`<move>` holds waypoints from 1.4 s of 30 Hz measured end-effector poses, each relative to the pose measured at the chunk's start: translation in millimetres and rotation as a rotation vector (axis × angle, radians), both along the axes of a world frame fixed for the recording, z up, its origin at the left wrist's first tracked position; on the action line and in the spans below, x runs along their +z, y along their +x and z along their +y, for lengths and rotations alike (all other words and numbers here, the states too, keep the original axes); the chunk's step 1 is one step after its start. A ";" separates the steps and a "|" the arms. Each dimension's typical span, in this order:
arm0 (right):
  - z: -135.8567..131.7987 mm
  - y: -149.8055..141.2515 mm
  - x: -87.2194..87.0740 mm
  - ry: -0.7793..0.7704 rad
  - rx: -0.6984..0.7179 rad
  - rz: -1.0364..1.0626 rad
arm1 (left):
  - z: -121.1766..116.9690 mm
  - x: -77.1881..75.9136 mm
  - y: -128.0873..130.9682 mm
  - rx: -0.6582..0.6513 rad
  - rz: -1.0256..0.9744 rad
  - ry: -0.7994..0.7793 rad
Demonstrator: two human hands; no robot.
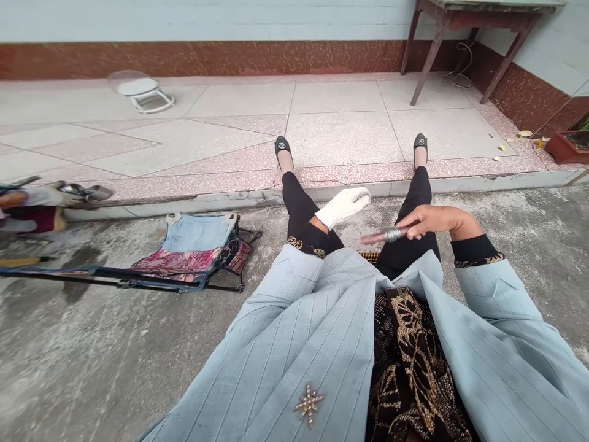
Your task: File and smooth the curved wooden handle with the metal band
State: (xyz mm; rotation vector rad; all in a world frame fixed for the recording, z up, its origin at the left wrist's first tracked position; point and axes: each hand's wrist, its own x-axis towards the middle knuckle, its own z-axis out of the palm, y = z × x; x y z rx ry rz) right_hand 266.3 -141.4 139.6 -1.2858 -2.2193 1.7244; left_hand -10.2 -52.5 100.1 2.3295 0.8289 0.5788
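Note:
My left hand (344, 207) wears a white knitted glove. Its fingers are curled together above my lap, and whatever lies inside them, if anything, is hidden. To its right, my bare right hand (430, 220) is wrapped around one end of a brown stick-like handle (375, 238) bound with silvery wire. The handle's free end points left, just below the gloved hand and apart from it, slightly blurred. Beneath it, a bit of a yellow-and-black woven item (369, 256) shows between my legs.
A folding lounge chair (193, 236) with denim and floral cloth lies to the left. Past it, a co-worker's gloved hand (62, 195) is by a metal object (92, 192). A raised tiled step (340, 141) bears a small white stool (143, 92) and a wooden table (442, 24).

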 end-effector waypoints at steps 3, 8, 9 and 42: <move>-0.4 -3.5 10.9 0.122 -0.285 0.258 | -6.0 -9.1 7.0 0.010 -0.004 -0.058; 17.9 -8.4 11.6 0.327 -0.647 0.285 | -28.9 -7.7 21.8 -0.183 0.080 -0.091; 21.7 -8.9 9.5 0.369 -0.682 0.188 | -31.6 -5.5 22.6 -0.216 0.072 -0.088; 27.6 0.6 -2.4 0.496 -0.763 -0.131 | -40.6 3.3 20.8 -0.354 0.038 -0.304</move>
